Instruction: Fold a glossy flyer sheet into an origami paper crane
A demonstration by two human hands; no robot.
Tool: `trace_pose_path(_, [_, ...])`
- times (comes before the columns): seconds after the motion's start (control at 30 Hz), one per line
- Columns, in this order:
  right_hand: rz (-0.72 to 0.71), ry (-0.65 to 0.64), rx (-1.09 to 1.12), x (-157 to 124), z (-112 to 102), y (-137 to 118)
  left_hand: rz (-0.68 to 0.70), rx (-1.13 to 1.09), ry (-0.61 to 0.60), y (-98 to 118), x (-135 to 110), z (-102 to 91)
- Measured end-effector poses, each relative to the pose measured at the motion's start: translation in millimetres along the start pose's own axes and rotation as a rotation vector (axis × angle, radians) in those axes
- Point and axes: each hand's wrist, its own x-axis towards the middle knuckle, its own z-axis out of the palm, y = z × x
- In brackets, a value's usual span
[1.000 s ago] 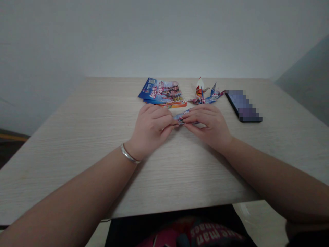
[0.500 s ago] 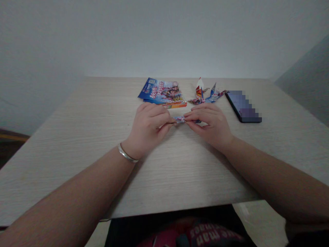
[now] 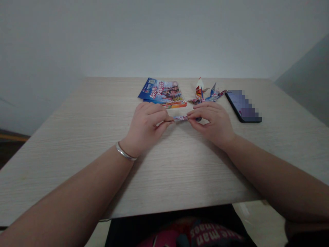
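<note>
Between my two hands is a small folded piece of printed paper (image 3: 180, 118), held just over the table. My left hand (image 3: 147, 127) pinches its left end between thumb and fingers; a silver bangle sits on that wrist. At the other end, my right hand (image 3: 212, 120) pinches the paper with thumb and fingertips, and a dark bit of it shows inside the curl of the fingers. Only the narrow middle strip is plainly visible; the fingers cover much of the rest.
Behind my left hand lies a stack of printed leaflets (image 3: 161, 91). Folded paper cranes (image 3: 212, 96) in blue and orange stand behind my right hand. A phone (image 3: 244, 106) lies to their right on the pale wooden table (image 3: 84, 113), which meets a wall at the back.
My hands have drawn slightly apart, the right one shifting a little to the right. More of the paper's middle strip shows between the fingertips.
</note>
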Motion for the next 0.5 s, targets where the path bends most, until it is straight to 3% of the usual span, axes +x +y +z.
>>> trace_pose_path(0.33, [0.093,-0.013,0.016,-1.8,-4.1,4.3,0.060,-0.007,0.067,-6.0,-0.1,2.3])
trace_pose_path(0.4, [0.203,-0.008,0.064,-3.3,-2.0,4.9,0.037,-0.018,0.107,-7.0,-0.8,2.4])
trace_pose_path(0.5, [0.477,-0.032,0.238,-7.2,3.4,9.9,-0.032,-0.056,0.149,-8.5,-2.6,2.5])
